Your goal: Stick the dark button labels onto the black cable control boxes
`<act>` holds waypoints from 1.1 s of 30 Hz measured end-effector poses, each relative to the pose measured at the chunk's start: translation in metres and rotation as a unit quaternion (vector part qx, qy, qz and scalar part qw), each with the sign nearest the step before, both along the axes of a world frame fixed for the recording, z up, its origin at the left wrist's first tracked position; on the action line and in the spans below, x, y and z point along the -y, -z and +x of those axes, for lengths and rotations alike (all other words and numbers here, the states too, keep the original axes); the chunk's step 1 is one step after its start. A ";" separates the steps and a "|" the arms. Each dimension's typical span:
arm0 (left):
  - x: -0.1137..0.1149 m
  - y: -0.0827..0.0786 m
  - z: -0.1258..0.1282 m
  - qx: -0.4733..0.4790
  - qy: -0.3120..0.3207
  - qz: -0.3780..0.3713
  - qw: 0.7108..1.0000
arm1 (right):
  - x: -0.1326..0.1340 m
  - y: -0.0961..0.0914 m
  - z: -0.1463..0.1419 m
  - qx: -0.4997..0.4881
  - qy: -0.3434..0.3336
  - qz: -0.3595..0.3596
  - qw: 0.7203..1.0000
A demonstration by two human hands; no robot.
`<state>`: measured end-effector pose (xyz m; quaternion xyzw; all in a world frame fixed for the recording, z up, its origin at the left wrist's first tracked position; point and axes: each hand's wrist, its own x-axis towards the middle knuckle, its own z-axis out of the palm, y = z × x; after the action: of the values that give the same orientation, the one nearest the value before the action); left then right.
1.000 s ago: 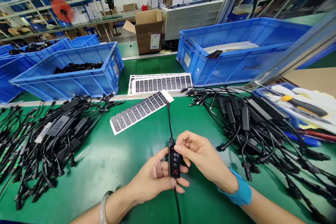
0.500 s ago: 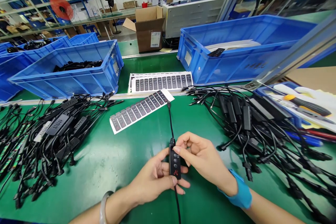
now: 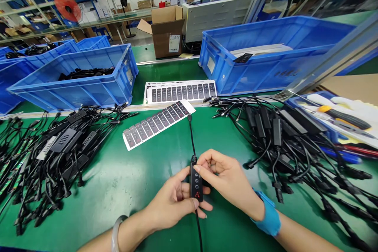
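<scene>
A black inline cable controller with round button marks and a red print at its lower end lies in my left hand. The left thumb presses its lower edge while the other fingers pass behind it. My right hand has its thumb and forefinger pinched at the controller's upper end; whether a label edge is between them cannot be made out. A cable runs from the top to a plug by the tilted label sheet, and another leaves the bottom. That sheet carries rows of dark button labels.
Black corded controllers are heaped at left, and more cabled units at right. Further label sheets lie behind. Blue bins stand at the back. An orange-and-black tool handle rests in the tray at far right.
My right hand has shifted very slightly at the controller's upper end. The left hand keeps its hold, and the view has moved a touch.
</scene>
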<state>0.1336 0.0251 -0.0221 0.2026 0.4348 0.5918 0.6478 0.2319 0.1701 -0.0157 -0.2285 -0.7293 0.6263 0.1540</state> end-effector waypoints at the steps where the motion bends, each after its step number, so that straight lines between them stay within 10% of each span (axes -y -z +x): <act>1: 0.000 0.000 0.000 -0.001 0.000 0.003 1.000 | 0.000 0.001 0.000 0.006 0.002 0.008 1.000; 33: -0.008 0.005 0.005 -0.108 -0.015 -0.014 0.994 | 0.013 0.014 0.000 0.016 -0.067 0.074 0.995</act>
<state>0.1385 0.0333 -0.0268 0.2497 0.5139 0.5700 0.5904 0.2319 0.1571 -0.0296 -0.1776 -0.7896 0.5757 0.1165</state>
